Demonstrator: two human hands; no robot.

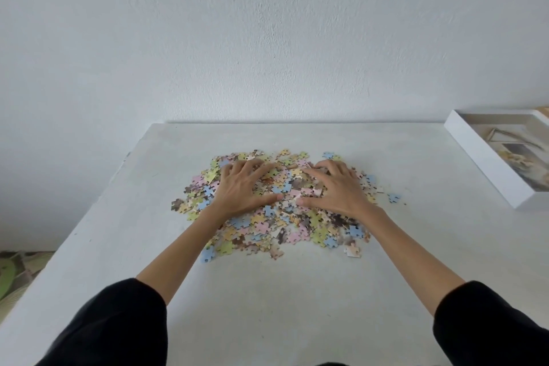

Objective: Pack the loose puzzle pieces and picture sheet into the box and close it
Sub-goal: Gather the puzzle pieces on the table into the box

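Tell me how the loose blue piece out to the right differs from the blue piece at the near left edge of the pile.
The right blue piece lies alone, clear of the pile; the near-left blue piece touches the pile's edge. The right one looks smaller and sits farther away. Both are pale blue and flat on the table.

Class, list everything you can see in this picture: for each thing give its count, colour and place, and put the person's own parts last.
puzzle pieces: one big loose heap, too many to count, pastel pink, blue, yellow, green and brown, middle of the table
stray piece: one, blue, just right of the heap
box: one, white, printed picture on top, right edge of the table, partly out of view
table: one, white, against the wall
wall: one, white, behind the table
floor covering: one patch, green and beige pattern, lower left
sleeves: two, black, bottom corners
left hand: one, spread flat on the heap
right hand: one, spread flat on the heap
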